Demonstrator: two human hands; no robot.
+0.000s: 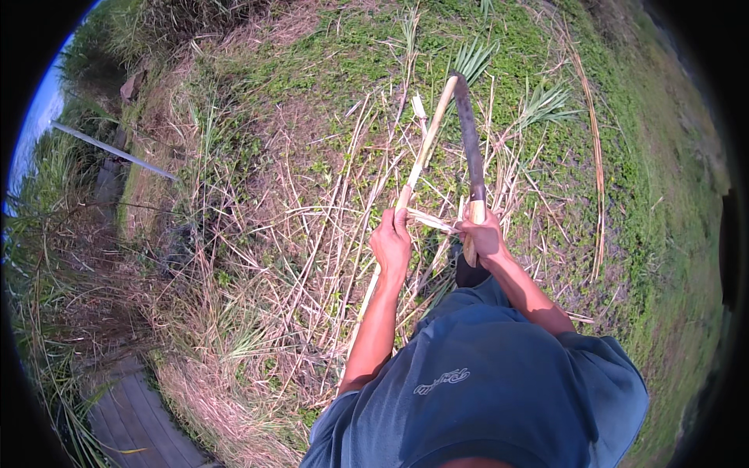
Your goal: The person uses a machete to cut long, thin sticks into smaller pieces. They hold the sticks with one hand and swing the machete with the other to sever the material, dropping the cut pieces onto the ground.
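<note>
A long pale cane stalk (pixel 425 144), stripped and yellowish, slants up and away from the person over a patch of dry cut stalks (pixel 312 234) and green grass (pixel 640 156), with a wooden walkway (pixel 133 421) at the lower left. The left hand (pixel 392 243) has its grip clenched around the stalk's middle, forearm stretched forward. The right hand (pixel 482 238) grasps the wooden handle of a dark-bladed machete (pixel 470 140), whose tip meets the stalk's far end.
</note>
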